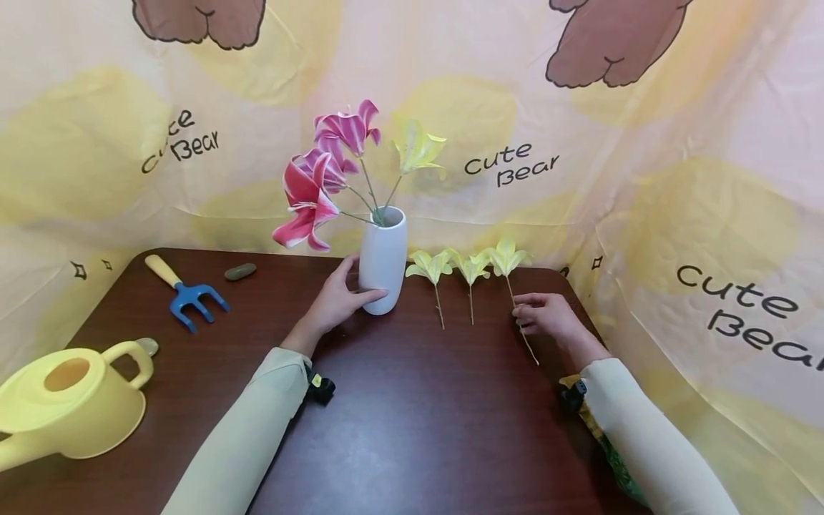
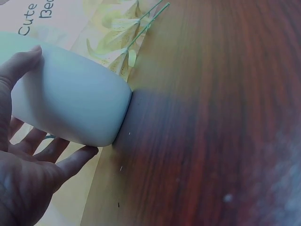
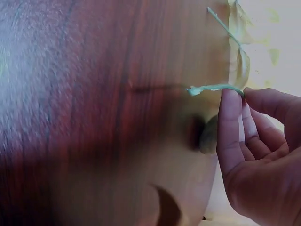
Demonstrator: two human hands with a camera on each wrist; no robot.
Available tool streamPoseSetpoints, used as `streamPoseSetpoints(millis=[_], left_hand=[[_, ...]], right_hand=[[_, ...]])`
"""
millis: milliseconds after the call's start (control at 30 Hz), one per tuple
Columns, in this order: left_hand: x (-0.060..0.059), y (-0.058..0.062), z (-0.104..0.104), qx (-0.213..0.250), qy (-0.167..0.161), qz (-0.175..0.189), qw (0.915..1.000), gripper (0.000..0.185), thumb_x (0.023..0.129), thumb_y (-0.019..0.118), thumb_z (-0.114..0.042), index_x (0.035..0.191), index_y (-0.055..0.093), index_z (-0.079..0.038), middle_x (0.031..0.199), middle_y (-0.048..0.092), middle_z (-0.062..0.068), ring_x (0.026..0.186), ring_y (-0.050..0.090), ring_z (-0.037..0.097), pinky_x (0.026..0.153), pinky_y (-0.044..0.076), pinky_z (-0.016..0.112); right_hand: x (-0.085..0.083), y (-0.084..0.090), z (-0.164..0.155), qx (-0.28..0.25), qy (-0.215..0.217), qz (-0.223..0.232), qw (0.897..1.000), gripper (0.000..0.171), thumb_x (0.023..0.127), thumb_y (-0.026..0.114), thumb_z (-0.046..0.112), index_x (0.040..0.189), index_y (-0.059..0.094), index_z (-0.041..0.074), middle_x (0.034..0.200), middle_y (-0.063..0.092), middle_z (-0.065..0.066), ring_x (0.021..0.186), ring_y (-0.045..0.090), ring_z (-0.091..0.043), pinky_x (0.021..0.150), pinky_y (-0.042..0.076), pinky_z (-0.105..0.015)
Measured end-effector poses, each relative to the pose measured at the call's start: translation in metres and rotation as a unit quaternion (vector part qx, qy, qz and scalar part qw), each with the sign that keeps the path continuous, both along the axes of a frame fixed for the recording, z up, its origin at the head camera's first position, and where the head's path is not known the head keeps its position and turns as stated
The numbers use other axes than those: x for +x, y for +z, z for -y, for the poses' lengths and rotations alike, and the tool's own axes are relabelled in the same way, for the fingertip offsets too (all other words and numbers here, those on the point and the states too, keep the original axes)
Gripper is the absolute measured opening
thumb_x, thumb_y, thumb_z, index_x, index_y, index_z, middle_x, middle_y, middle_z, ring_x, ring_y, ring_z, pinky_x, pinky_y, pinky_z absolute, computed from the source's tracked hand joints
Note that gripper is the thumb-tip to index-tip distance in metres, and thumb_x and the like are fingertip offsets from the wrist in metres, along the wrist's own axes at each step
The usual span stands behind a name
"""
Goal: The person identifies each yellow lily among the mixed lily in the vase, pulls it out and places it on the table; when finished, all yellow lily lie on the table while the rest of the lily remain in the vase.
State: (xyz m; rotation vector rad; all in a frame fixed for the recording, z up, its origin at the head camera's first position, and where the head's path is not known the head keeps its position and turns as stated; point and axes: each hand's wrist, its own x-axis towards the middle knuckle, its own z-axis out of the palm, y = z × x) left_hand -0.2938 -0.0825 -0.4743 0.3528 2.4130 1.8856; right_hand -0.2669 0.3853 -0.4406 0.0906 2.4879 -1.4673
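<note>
A white vase (image 1: 383,265) stands upright near the table's back edge, with pink lilies (image 1: 307,202) and one yellow lily (image 1: 417,146) in it. My left hand (image 1: 337,295) grips its lower part, thumb across the front, fingers on the far side; the left wrist view shows the same hand (image 2: 33,160) around the vase (image 2: 75,94). To the vase's right, my right hand (image 1: 547,315) pinches the stem of a yellow lily (image 1: 507,257) between thumb and fingertips. The right wrist view shows the stem end (image 3: 207,88) sticking out past the fingers, above the tabletop.
Two yellow lilies (image 1: 430,266) (image 1: 472,267) lie between vase and right hand. At the left are a blue hand fork (image 1: 192,297), a dark stone (image 1: 240,272) and a yellow watering can (image 1: 96,408). A roundish stone (image 3: 209,136) sits near the right hand. A printed cloth hangs behind.
</note>
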Motion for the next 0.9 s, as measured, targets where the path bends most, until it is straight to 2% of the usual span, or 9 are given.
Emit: streamPoseSetpoints(millis=[167, 433, 900], left_hand=[[0.001, 0.002, -0.001, 0.002, 0.002, -0.002, 1.0000, 0.096, 0.090, 0.097, -0.042, 0.168, 0.044, -0.025, 0.164, 0.055, 0.010, 0.149, 0.058, 0.039, 0.126, 0.048, 0.066], [0.000, 0.001, 0.000, 0.000, 0.000, 0.005, 1.0000, 0.096, 0.090, 0.096, -0.043, 0.168, 0.043, -0.026, 0.165, 0.054, 0.010, 0.150, 0.057, 0.039, 0.126, 0.048, 0.066], [0.000, 0.000, -0.004, 0.003, -0.003, 0.009, 1.0000, 0.099, 0.092, 0.095, -0.040, 0.170, 0.037, -0.023, 0.168, 0.050, 0.012, 0.153, 0.052, 0.041, 0.129, 0.045, 0.066]], right_hand=[[0.000, -0.008, 0.004, -0.021, -0.003, 0.002, 1.000, 0.049, 0.112, 0.063, 0.006, 0.156, 0.053, -0.014, 0.112, 0.084, -0.012, 0.089, 0.077, -0.012, 0.078, 0.070, -0.030], [-0.002, -0.019, 0.004, -0.018, -0.029, 0.016, 0.999, 0.046, 0.110, 0.068, 0.009, 0.148, 0.059, -0.016, 0.105, 0.085, -0.009, 0.085, 0.078, -0.013, 0.079, 0.071, -0.034], [0.001, -0.021, 0.009, -0.014, -0.052, 0.013, 0.998, 0.042, 0.109, 0.071, 0.011, 0.144, 0.065, -0.013, 0.103, 0.085, -0.007, 0.084, 0.079, -0.012, 0.078, 0.070, -0.030]])
